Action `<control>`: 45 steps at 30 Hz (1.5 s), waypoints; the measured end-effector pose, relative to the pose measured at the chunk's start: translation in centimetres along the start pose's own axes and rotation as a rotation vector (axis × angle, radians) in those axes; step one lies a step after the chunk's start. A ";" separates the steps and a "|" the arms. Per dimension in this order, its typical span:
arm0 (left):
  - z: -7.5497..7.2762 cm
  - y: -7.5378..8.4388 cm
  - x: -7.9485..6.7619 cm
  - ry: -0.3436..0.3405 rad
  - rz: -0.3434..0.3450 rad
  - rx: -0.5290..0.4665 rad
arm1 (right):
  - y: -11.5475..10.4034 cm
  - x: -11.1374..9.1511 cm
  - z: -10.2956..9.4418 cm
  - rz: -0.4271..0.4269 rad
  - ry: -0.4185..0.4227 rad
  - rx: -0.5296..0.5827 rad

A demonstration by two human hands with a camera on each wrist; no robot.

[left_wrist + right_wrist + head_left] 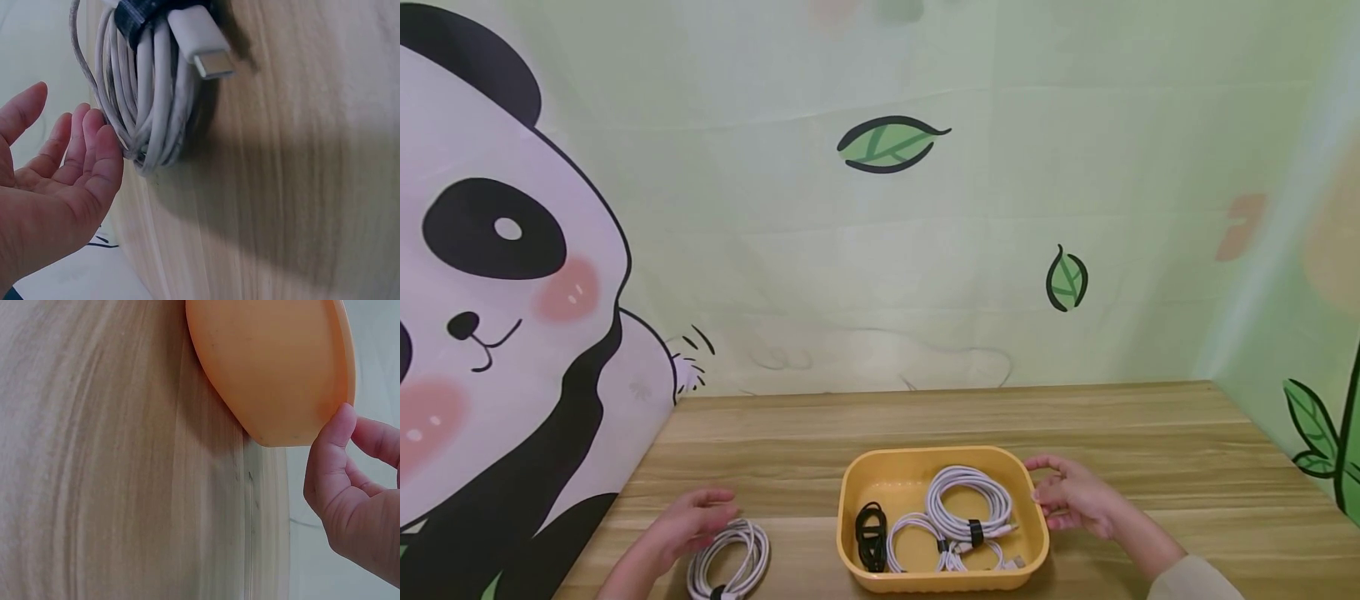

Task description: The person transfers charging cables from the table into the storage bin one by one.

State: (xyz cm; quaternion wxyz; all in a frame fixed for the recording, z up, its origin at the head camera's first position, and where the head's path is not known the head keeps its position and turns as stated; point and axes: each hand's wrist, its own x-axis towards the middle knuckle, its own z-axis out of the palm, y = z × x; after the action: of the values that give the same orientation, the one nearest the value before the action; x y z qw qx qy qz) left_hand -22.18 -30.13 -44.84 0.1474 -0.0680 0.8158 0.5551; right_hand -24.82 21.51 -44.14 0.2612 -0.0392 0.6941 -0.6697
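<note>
A coiled white cable [760, 552] lies on the wooden table to the left. My left hand [688, 525] is over its far left side, fingers loosely extended and gripping nothing. Close up in the left wrist view, the fingertips are right beside the coil [147, 94]; whether they touch it I cannot tell. A black strap [134, 22] binds it near a USB-C plug [197, 34]. At centre stands a yellow-orange plastic box [940, 581]. My right hand [1078, 500] touches its right rim with bent fingertips. The right wrist view shows one fingertip against the box edge [350, 375].
Inside the box are a large white cable coil [1002, 504], a smaller white coil [892, 542] and a bundled black cable [871, 543]. The wooden table [790, 433] reaches back to a pale green wall cloth [760, 208] printed with a panda and leaves.
</note>
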 end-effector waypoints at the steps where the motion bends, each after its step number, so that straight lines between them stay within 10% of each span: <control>1: 0.0 -0.1 0.0 0.001 0.000 0.000 | 0.0 0.0 0.0 0.001 0.001 -0.001; 14: -0.1 -0.7 -0.3 0.118 -0.091 -0.001 | -0.1 0.0 0.1 0.012 0.015 -0.013; 45: 0.2 -2.0 0.0 0.178 -0.049 0.025 | -0.2 -0.2 0.1 0.007 0.006 -0.002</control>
State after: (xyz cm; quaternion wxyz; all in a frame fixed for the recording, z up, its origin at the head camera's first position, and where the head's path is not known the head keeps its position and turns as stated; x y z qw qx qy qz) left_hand -21.59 -30.72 -46.67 0.0887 -0.1352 0.8307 0.5327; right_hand -24.69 21.42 -43.87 0.2613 -0.0349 0.6958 -0.6681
